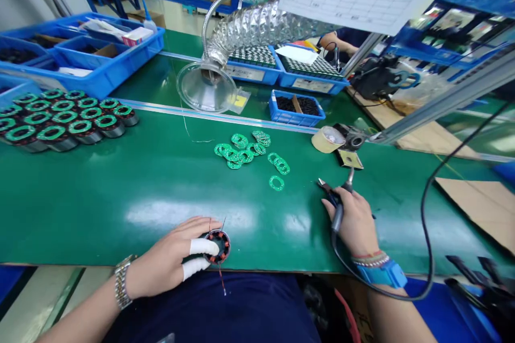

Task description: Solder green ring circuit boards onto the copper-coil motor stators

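My left hand, with white finger cots on two fingers, grips a small round motor stator with copper windings at the near edge of the green table. Thin wire leads stick out of the stator. My right hand is closed around a soldering iron and small cutters; the iron's tip points toward the stand with its sponge. A loose pile of green ring-shaped circuit boards lies in the middle of the table, beyond both hands.
Rows of finished stators with green rings stand at the left. Blue bins, a fume hood on a flexible duct, a small blue parts tray and a tape roll sit behind. Another person's hand works at the back.
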Demonstrator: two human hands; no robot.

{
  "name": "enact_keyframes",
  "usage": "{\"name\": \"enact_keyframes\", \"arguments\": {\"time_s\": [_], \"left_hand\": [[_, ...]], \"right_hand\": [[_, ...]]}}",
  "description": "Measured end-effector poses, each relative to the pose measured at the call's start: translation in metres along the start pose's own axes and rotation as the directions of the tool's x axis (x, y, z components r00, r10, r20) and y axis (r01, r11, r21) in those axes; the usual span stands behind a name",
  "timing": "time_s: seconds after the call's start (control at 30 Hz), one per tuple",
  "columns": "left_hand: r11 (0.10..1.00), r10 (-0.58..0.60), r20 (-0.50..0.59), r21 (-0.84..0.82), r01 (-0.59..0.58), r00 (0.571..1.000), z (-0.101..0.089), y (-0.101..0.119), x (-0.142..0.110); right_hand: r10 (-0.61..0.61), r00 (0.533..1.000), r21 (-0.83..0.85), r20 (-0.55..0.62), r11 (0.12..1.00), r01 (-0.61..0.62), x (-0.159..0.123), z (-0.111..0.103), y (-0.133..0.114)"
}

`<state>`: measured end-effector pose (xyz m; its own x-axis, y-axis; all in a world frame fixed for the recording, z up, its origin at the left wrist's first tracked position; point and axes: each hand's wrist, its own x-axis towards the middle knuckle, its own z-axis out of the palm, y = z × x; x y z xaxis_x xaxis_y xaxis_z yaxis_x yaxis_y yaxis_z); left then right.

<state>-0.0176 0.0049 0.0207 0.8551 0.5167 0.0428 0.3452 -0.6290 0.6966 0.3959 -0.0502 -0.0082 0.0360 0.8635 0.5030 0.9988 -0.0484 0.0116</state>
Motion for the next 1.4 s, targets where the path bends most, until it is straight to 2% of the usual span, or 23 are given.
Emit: {"name": "enact_keyframes", "arguments": {"time_s": [0.07, 0.1, 0.2, 0.27, 0.33, 0.4, 0.43, 0.5, 0.57, 0.63, 0.77, 0.87, 0.97, 1.1, 1.2, 1.4], "left_hand": [[0.997, -0.007, -0.084, 0.076, 0.013, 0.996, 0.008, 0.000, 0.008], [0.992, -0.027, -0.161, 0.117, 0.046, 0.987, 0.012, 0.000, 0.011], [0.956, -0.100, -0.417, 0.213, 0.204, 0.903, 0.025, -0.002, 0.009], [0.923, -0.141, -0.532, 0.234, 0.305, 0.835, 0.031, -0.005, -0.003], [0.895, -0.188, -0.597, 0.224, 0.386, 0.780, 0.033, -0.008, -0.019], [0.876, -0.228, -0.610, 0.212, 0.433, 0.759, 0.029, -0.011, -0.035], [0.871, -0.241, -0.589, 0.219, 0.439, 0.772, 0.026, -0.012, -0.039], [0.870, -0.249, -0.500, 0.261, 0.418, 0.830, 0.017, -0.014, -0.039], [0.875, -0.254, -0.388, 0.297, 0.382, 0.886, 0.008, -0.016, -0.027], [0.896, -0.261, -0.304, 0.278, 0.348, 0.916, 0.001, -0.018, -0.009], [0.947, -0.248, -0.256, 0.138, 0.289, 0.934, -0.005, -0.020, 0.022], [0.958, -0.265, -0.267, 0.039, 0.285, 0.926, -0.004, -0.015, 0.025], [0.941, -0.331, -0.293, -0.038, 0.335, 0.897, -0.003, -0.003, 0.017], [0.929, -0.368, -0.302, -0.071, 0.364, 0.880, -0.001, 0.010, 0.008], [0.939, -0.336, -0.314, -0.037, 0.342, 0.888, 0.001, 0.017, 0.007], [0.981, -0.169, -0.371, 0.029, 0.193, 0.913, 0.009, 0.027, 0.014]], "right_hand": [[-0.083, 0.996, 0.189, -0.026, 0.978, 0.086, 0.009, 0.004, -0.023], [-0.149, 0.989, 0.294, 0.019, 0.946, 0.137, 0.017, 0.006, -0.036], [-0.375, 0.915, 0.478, 0.149, 0.837, 0.266, 0.041, 0.012, -0.070], [-0.421, 0.892, 0.517, 0.165, 0.807, 0.285, 0.052, 0.017, -0.082], [-0.420, 0.892, 0.535, 0.168, 0.799, 0.276, 0.055, 0.019, -0.088], [-0.405, 0.898, 0.551, 0.169, 0.795, 0.255, 0.050, 0.017, -0.095], [-0.399, 0.902, 0.557, 0.169, 0.793, 0.246, 0.046, 0.015, -0.101], [-0.392, 0.904, 0.575, 0.168, 0.784, 0.233, 0.035, 0.008, -0.118], [-0.389, 0.906, 0.602, 0.166, 0.768, 0.219, 0.025, 0.001, -0.137], [-0.364, 0.920, 0.624, 0.144, 0.755, 0.201, 0.019, -0.002, -0.155], [-0.282, 0.953, 0.634, 0.114, 0.759, 0.149, 0.015, -0.002, -0.172], [-0.263, 0.960, 0.664, 0.095, 0.736, 0.136, 0.016, -0.002, -0.177], [-0.195, 0.979, 0.742, 0.060, 0.664, 0.087, 0.017, -0.007, -0.180], [-0.080, 0.991, 0.854, 0.106, 0.519, -0.049, 0.019, -0.015, -0.183], [-0.092, 0.992, 0.885, 0.088, 0.464, -0.035, 0.020, -0.019, -0.185], [-0.179, 0.984, 0.863, 0.022, 0.500, 0.071, 0.016, -0.020, -0.188]]}}
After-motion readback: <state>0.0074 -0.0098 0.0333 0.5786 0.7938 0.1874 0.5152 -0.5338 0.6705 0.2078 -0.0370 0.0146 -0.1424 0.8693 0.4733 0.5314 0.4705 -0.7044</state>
